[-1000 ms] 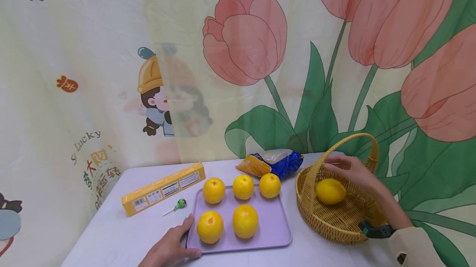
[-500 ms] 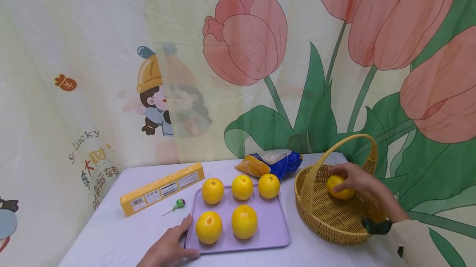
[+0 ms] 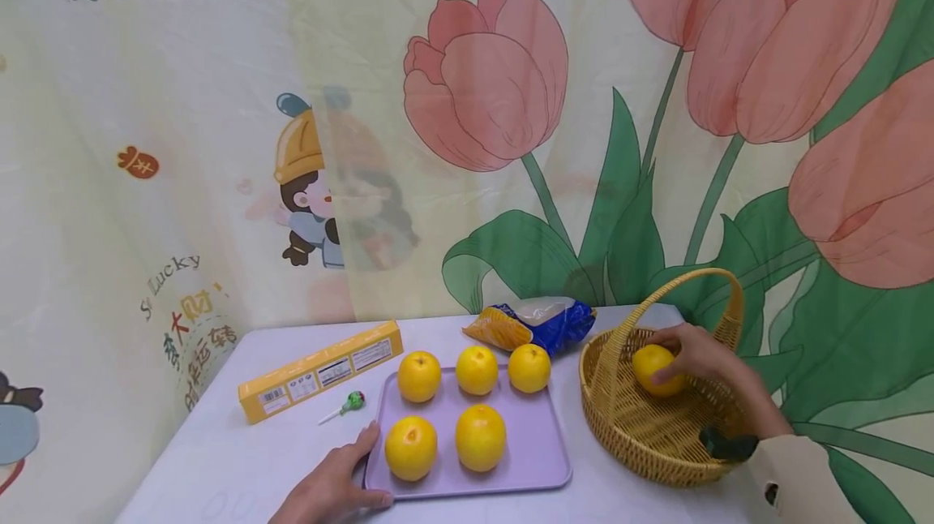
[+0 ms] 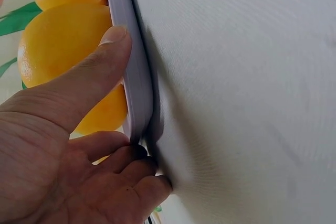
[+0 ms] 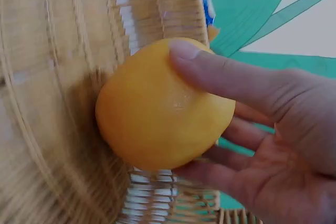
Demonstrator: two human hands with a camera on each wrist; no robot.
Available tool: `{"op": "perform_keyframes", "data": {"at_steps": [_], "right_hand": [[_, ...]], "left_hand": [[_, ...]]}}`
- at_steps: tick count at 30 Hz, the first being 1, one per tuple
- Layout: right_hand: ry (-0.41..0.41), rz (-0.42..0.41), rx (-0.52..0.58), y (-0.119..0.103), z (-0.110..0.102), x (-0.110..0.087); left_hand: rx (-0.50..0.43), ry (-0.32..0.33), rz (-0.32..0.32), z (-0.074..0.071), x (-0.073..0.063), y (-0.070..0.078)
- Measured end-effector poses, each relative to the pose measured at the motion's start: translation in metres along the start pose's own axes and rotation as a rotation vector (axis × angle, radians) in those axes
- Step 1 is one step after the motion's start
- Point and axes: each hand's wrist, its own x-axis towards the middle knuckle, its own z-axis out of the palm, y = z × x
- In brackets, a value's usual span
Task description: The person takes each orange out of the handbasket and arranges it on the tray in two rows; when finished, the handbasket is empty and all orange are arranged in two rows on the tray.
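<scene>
In the head view, my right hand [image 3: 696, 352] reaches inside a woven wicker basket [image 3: 620, 444] at the right and grips an orange [image 3: 651, 370]. The right wrist view shows the thumb across one side of this orange [image 5: 157, 114] and the fingers around the other. My left hand [image 3: 332, 479] holds the near left corner of a lilac tray [image 3: 536, 451]. In the left wrist view, the thumb lies on the tray rim [image 4: 137, 77] and the fingers curl at its corner. Several oranges [image 3: 480, 438] sit on the tray in two rows.
Left of the tray lie a lollipop [image 3: 353, 401] with a green wrapper and a long yellow box [image 3: 321, 371]. A blue and orange plastic packet [image 3: 554, 325] lies behind the tray. The basket's tall handle [image 3: 620, 337] arches over it. A tulip-printed curtain [image 3: 503, 94] hangs behind the white table.
My right hand has come down from above the orange in the basket and taken hold of it. The orange shifted right, then slightly back left. The left hand stays at the tray corner.
</scene>
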Motion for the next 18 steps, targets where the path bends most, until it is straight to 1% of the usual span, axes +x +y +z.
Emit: {"op": "perform_keyframes", "data": {"at_steps": [4, 5, 10, 13, 16, 18], "right_hand": [[-0.002, 0.023, 0.085, -0.005, 0.007, -0.003], [-0.011, 0.02, 0.108, -0.006, 0.009, -0.003], [-0.075, -0.011, 0.251, -0.006, 0.015, -0.002], [-0.098, -0.015, 0.324, -0.006, 0.019, -0.003], [-0.12, -0.042, 0.38, -0.005, 0.02, -0.004], [-0.124, -0.046, 0.408, -0.006, 0.02, -0.005]], "left_hand": [[0.021, 0.005, 0.008, -0.001, -0.001, 0.0], [0.025, 0.007, 0.017, -0.001, -0.001, 0.0], [0.022, 0.006, 0.009, -0.001, -0.001, 0.001], [0.023, 0.011, 0.01, 0.0, -0.001, 0.001], [0.023, 0.013, 0.013, 0.0, -0.001, 0.001], [0.026, 0.016, 0.015, 0.0, -0.001, 0.001]]}}
